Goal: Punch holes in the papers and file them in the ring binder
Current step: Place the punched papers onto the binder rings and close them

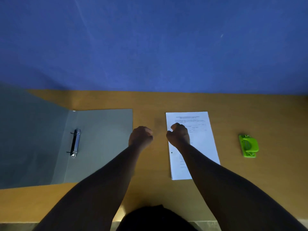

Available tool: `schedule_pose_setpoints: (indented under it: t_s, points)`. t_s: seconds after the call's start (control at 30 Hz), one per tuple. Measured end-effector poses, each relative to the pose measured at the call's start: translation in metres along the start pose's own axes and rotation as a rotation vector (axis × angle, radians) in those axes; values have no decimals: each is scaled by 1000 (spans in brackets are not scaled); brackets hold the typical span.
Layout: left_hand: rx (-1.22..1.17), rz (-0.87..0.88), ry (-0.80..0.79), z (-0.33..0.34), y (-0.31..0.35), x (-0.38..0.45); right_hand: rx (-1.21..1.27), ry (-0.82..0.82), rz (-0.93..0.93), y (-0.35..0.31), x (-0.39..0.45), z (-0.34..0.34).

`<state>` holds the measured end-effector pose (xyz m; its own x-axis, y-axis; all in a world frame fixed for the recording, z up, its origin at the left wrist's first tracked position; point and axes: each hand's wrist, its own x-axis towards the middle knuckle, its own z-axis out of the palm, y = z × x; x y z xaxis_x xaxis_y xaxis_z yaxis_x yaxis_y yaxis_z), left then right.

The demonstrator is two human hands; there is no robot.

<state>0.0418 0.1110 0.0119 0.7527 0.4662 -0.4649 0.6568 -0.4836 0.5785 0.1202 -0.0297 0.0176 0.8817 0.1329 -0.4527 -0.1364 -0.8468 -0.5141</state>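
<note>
Head camera is showing both my hands curled into loose fists, gripping nothing: my left hand (141, 136) hovering over bare wooden desk (250, 114), my right hand (179, 135) over the white printed paper stack (200, 144). One hole is already showing near the stack's left edge. The grey ring binder (100, 144) is lying open, its metal rings (75, 143) parted. I judge filing next: squaring the sheets, then aligning holes to prongs. The green plastic hole punch (248, 145) is sitting well right.
</note>
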Motion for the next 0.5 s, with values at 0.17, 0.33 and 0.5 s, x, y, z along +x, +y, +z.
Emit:
schedule_pose_setpoints:
  t_s: [0.17, 0.33, 0.5]
  points:
    - [13, 0, -70, 26, 18, -1, -40, 68, 56, 29, 4, -15]
    - [-47, -80, -119, 48, 29, -3, -104, 142, 106, 60, 6, -30]
    - [-104, -160, -119, 63, 43, -8, -198, 92, 139, 88, 7, -44]
